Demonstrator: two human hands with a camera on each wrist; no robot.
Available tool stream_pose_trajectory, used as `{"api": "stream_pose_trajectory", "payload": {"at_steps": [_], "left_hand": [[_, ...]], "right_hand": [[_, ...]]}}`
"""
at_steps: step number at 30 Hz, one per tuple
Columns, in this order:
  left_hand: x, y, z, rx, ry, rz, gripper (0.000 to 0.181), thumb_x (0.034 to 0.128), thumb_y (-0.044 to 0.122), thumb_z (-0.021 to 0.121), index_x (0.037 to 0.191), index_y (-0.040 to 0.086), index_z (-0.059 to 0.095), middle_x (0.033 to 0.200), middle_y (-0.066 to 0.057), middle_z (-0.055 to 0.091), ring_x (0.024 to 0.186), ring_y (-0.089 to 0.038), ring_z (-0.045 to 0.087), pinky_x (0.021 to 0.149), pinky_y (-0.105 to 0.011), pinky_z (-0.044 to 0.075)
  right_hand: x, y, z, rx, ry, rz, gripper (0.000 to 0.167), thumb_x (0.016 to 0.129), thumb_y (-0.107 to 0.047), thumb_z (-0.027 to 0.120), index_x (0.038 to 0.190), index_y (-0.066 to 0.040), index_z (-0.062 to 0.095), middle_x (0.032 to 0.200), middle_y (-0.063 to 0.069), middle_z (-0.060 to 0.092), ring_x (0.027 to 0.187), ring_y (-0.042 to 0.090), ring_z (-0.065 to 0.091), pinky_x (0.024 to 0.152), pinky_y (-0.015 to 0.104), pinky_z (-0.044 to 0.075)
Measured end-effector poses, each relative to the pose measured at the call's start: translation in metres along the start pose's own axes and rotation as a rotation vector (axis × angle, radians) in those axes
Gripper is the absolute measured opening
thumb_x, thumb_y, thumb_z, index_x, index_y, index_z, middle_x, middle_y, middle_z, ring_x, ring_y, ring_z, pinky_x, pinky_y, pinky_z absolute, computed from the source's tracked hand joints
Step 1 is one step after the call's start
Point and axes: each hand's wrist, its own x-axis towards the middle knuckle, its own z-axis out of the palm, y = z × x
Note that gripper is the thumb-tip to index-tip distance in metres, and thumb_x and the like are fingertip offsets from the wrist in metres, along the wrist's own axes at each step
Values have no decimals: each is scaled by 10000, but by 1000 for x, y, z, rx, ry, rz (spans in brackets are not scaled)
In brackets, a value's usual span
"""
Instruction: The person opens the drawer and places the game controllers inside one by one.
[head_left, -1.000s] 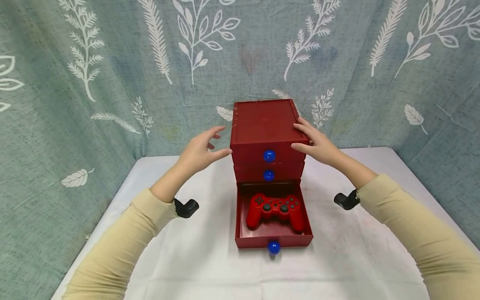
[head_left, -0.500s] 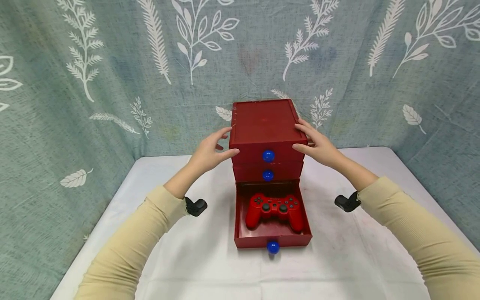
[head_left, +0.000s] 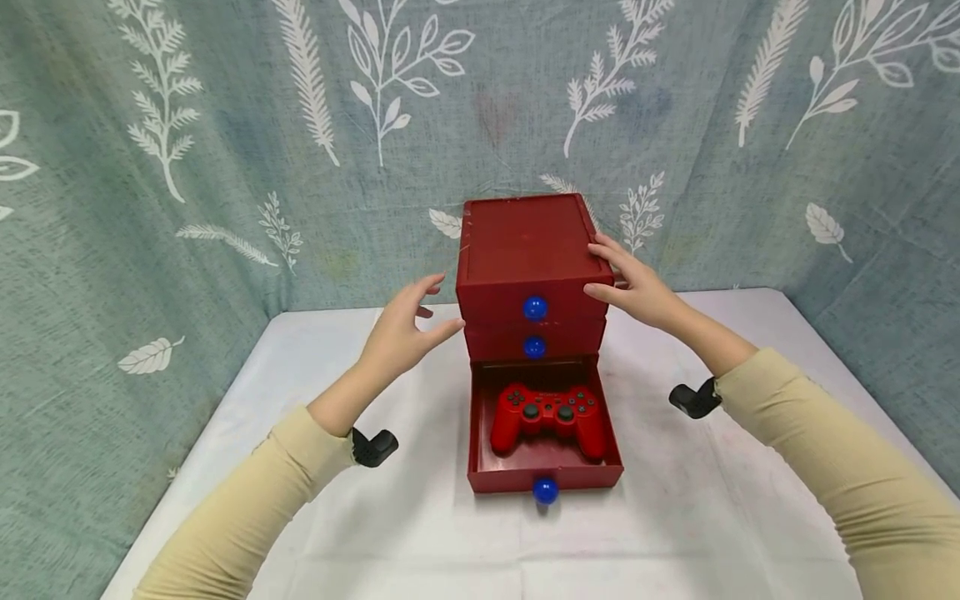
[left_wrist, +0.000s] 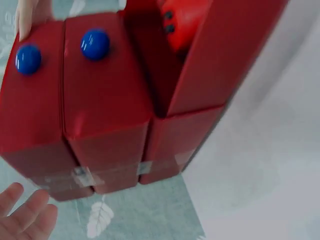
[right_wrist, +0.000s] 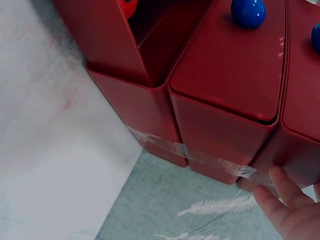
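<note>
A stack of red drawers (head_left: pixel 525 242) with round blue knobs stands in the middle of the table. Its lowest drawer (head_left: pixel 546 479) is pulled out, and a red game controller (head_left: pixel 547 417) lies inside. My left hand (head_left: pixel 401 332) hovers left of the stack with its fingers loosely spread; in the left wrist view its fingers (left_wrist: pixel 32 215) are apart from the side wall. At the upper right corner, my right hand (head_left: pixel 637 283) rests against the stack, thumb at the front and fingers extended along the side. In the right wrist view, its fingertips (right_wrist: pixel 280 180) are by the taped side.
Two upper drawers are closed, their blue knobs (head_left: pixel 535 307) facing front. Clear tape (right_wrist: pixel 220 162) runs along the stack's side. A white-covered table (head_left: pixel 375 533) lies beneath, with a leaf-patterned curtain (head_left: pixel 495 108) behind and at the sides.
The left hand first moved right to the stack's edge, then drew back left and lower. My right hand stays in place at the corner. The drawers and controller look unchanged.
</note>
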Motion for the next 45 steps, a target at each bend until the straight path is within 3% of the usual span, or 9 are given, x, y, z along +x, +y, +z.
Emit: {"api": "stream_pose_trajectory", "payload": {"at_steps": [4, 7, 15, 19, 22, 30, 36, 39, 45], "left_hand": [[-28, 5, 8, 56, 67, 101, 632, 798, 312, 709, 1339, 124, 442, 1222, -82, 534, 925, -220, 594, 695, -363, 506], [-49, 9, 15, 48, 63, 142, 588, 780, 271, 731, 1291, 114, 488, 1145, -62, 577, 859, -186, 600, 665, -327, 503], [-93, 17, 36, -222, -147, 45, 288, 796, 196, 713, 1054, 94, 635, 839, 14, 657, 655, -45, 583, 602, -230, 489], [-107, 26, 46, -376, -277, 20, 190, 828, 212, 681, 980, 99, 665, 813, 8, 664, 660, -55, 589, 620, -232, 492], [-113, 33, 55, -429, -377, 13, 198, 841, 233, 665, 999, 114, 657, 818, 11, 662, 665, -53, 586, 619, -227, 487], [-116, 41, 79, -315, -639, 46, 273, 868, 292, 627, 1043, 85, 661, 835, 84, 665, 692, 42, 569, 658, -161, 479], [-117, 41, 95, -337, -817, -76, 354, 904, 334, 560, 1131, 74, 636, 828, 44, 679, 677, -31, 601, 632, -194, 470], [-117, 39, 104, -343, -840, -172, 318, 905, 337, 556, 1073, 83, 652, 766, 20, 671, 609, -99, 608, 564, -222, 468], [-119, 40, 121, -328, -786, -288, 247, 878, 320, 599, 963, 90, 634, 706, 23, 646, 551, -135, 588, 522, -234, 460]], "right_hand": [[0, 0, 0, -1, 8, 11, 628, 904, -160, 579, 1442, -64, 270, 1538, 35, 102, 1204, 386, 438, 955, 514, 366], [0, -1, 0, 1, 8, 20, 629, 900, -149, 583, 1442, -72, 274, 1538, 26, 103, 1196, 375, 449, 952, 508, 373], [0, -1, 0, 7, 6, 23, 632, 900, -142, 582, 1444, -68, 269, 1538, 18, 103, 1189, 373, 456, 950, 506, 378], [0, -1, -1, 1, 3, 24, 633, 901, -146, 580, 1445, -68, 265, 1538, 20, 101, 1191, 375, 453, 951, 508, 376], [0, -1, -2, -3, 2, 25, 633, 901, -146, 581, 1445, -71, 266, 1539, 20, 100, 1188, 376, 453, 951, 512, 372], [1, -2, -3, -15, -5, 40, 634, 899, -163, 587, 1443, -76, 275, 1538, 23, 104, 1166, 372, 470, 948, 509, 376], [2, -2, -2, -10, -7, 44, 634, 899, -162, 587, 1444, -78, 273, 1538, 19, 103, 1177, 370, 460, 949, 509, 373], [1, -3, -2, -13, -5, 48, 635, 898, -168, 589, 1444, -82, 276, 1538, 16, 105, 1176, 368, 461, 949, 509, 374], [1, -3, -2, -9, -12, 51, 640, 899, -181, 588, 1447, -90, 271, 1539, 12, 98, 1184, 366, 452, 952, 511, 369]]}}
